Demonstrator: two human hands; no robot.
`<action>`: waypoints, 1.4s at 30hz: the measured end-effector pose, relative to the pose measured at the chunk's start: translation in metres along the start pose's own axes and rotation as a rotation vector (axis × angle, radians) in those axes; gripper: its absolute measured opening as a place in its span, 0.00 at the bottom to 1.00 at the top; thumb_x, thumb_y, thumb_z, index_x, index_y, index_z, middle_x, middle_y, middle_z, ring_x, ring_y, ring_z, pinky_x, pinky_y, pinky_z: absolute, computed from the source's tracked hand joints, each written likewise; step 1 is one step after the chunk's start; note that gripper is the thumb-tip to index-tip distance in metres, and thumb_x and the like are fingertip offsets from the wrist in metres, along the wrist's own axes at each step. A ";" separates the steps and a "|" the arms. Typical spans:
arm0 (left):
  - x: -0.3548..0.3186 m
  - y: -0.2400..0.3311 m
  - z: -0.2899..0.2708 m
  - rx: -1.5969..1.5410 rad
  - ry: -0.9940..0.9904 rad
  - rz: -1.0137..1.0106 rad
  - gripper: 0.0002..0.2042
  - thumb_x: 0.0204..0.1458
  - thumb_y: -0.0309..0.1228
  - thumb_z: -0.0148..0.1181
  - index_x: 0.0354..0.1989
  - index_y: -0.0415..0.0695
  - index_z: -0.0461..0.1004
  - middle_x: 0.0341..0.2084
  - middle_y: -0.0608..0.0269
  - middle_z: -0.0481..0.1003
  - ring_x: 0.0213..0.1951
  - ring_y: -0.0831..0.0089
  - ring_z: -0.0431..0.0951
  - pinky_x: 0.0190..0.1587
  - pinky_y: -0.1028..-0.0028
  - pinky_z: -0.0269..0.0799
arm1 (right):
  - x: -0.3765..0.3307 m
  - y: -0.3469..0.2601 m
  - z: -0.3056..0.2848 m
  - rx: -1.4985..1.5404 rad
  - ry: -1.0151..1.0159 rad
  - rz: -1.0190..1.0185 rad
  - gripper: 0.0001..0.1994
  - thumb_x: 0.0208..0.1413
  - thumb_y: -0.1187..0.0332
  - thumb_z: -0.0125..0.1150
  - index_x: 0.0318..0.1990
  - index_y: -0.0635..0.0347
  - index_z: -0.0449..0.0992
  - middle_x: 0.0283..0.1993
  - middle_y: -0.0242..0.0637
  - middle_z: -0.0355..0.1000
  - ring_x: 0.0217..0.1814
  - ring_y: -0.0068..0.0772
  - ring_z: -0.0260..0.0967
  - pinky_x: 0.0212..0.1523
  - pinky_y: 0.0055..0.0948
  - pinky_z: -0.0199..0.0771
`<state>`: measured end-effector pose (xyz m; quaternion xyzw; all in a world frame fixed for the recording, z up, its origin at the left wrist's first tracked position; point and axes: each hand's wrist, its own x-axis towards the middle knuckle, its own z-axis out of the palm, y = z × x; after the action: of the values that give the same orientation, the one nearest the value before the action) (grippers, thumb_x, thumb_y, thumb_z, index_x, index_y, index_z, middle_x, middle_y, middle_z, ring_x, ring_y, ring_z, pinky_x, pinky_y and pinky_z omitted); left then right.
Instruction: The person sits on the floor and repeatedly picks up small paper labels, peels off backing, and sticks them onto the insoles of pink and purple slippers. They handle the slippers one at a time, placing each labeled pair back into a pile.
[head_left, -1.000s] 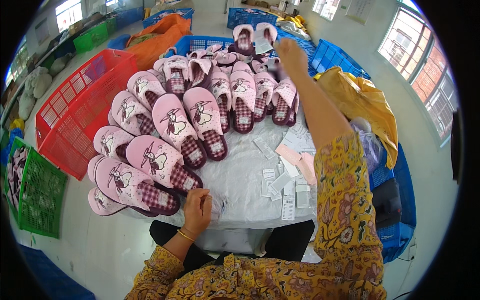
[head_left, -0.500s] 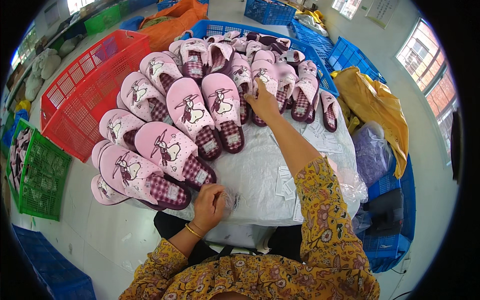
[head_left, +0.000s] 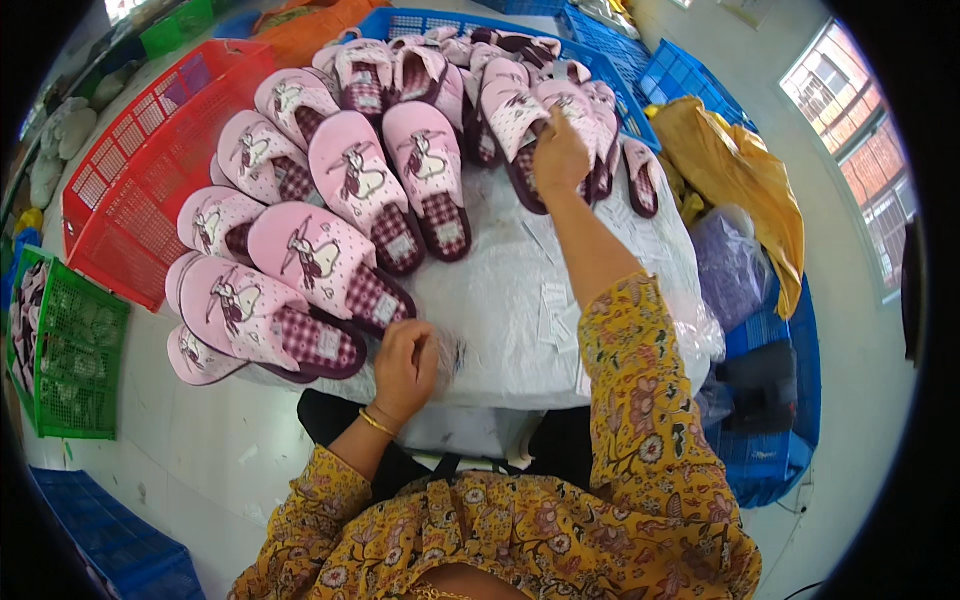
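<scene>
The right hand (head_left: pixel 560 155) closes on a pink slipper (head_left: pixel 520 125) at the table's (head_left: pixel 500 300) far edge, seemingly picking it; lifting clear of its neighbours comes next.

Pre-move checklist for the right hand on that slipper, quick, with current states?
1. Right hand is on a pink slipper in the far row: ok.
2. Grip closed around that slipper: cannot tell, the hand hides its fingers.
3. Left hand off the slippers, resting on clear plastic wrap at the near table edge: ok.
4. Bare spot on the table for setting down: ok.
5. Paper tags lie loose under the right forearm: not ok.
</scene>
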<state>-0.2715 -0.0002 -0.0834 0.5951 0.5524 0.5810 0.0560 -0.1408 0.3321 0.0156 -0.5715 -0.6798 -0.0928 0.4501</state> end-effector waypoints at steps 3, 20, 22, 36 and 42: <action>-0.003 -0.004 0.001 -0.007 0.002 -0.030 0.08 0.55 0.23 0.58 0.43 0.39 0.71 0.36 0.52 0.74 0.36 0.57 0.74 0.37 0.66 0.72 | -0.013 0.010 -0.057 0.082 -0.006 -0.026 0.17 0.59 0.67 0.54 0.55 0.47 0.77 0.45 0.45 0.78 0.45 0.50 0.76 0.44 0.45 0.75; -0.003 0.012 0.007 0.089 -0.056 0.028 0.17 0.58 0.32 0.59 0.52 0.36 0.69 0.52 0.47 0.69 0.55 0.51 0.68 0.60 0.59 0.63 | -0.213 -0.028 -0.169 0.627 -0.471 0.387 0.20 0.59 0.69 0.60 0.59 0.59 0.72 0.48 0.49 0.78 0.48 0.40 0.77 0.48 0.33 0.74; -0.008 0.015 0.003 0.090 -0.044 -0.011 0.16 0.60 0.32 0.58 0.52 0.35 0.69 0.52 0.47 0.69 0.55 0.51 0.68 0.60 0.59 0.63 | -0.209 -0.011 -0.175 0.594 -0.392 0.312 0.17 0.58 0.69 0.61 0.55 0.60 0.75 0.48 0.45 0.79 0.47 0.38 0.78 0.48 0.32 0.75; -0.010 0.027 -0.009 0.186 -0.085 -0.030 0.16 0.60 0.32 0.58 0.53 0.38 0.70 0.56 0.51 0.68 0.55 0.59 0.68 0.51 0.66 0.67 | -0.099 0.159 -0.127 -0.329 -0.583 0.131 0.20 0.43 0.54 0.74 0.43 0.51 0.81 0.52 0.34 0.74 0.57 0.45 0.67 0.58 0.45 0.63; -0.001 0.030 -0.018 0.237 -0.123 -0.009 0.16 0.60 0.31 0.58 0.53 0.39 0.69 0.55 0.52 0.68 0.55 0.60 0.68 0.50 0.68 0.67 | -0.074 0.200 -0.118 -0.055 -0.725 0.222 0.13 0.43 0.53 0.72 0.32 0.47 0.82 0.37 0.31 0.79 0.45 0.38 0.75 0.51 0.47 0.67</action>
<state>-0.2666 -0.0224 -0.0571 0.6294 0.6155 0.4738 0.0218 0.0862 0.2713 -0.0470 -0.6491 -0.7263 0.1466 0.1723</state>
